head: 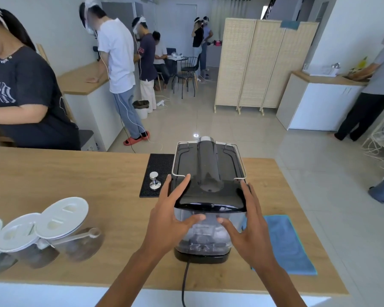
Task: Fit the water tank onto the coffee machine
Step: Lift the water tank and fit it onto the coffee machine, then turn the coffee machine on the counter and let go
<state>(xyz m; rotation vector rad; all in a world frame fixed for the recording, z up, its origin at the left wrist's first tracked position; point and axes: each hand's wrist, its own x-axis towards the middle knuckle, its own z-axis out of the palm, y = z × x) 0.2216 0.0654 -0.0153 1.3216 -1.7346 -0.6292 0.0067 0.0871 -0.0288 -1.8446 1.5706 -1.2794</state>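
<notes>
The black coffee machine (208, 165) stands on the wooden counter (75, 185), its back toward me. A clear water tank (203, 238) with a black lid (208, 202) sits against the machine's rear, on the black base. My left hand (171, 216) rests on the tank's left side, fingers on the lid and thumb on the clear front. My right hand (251, 227) holds the tank's right side, thumb on the front. Both thumbs nearly meet in the middle.
A black tamping mat (157, 165) with a metal tamper (154, 181) lies left of the machine. A blue cloth (286, 242) lies to the right. Three white-lidded jars (51, 229) and a scoop stand at the left. A power cord (184, 282) runs off the front edge. People stand around the room.
</notes>
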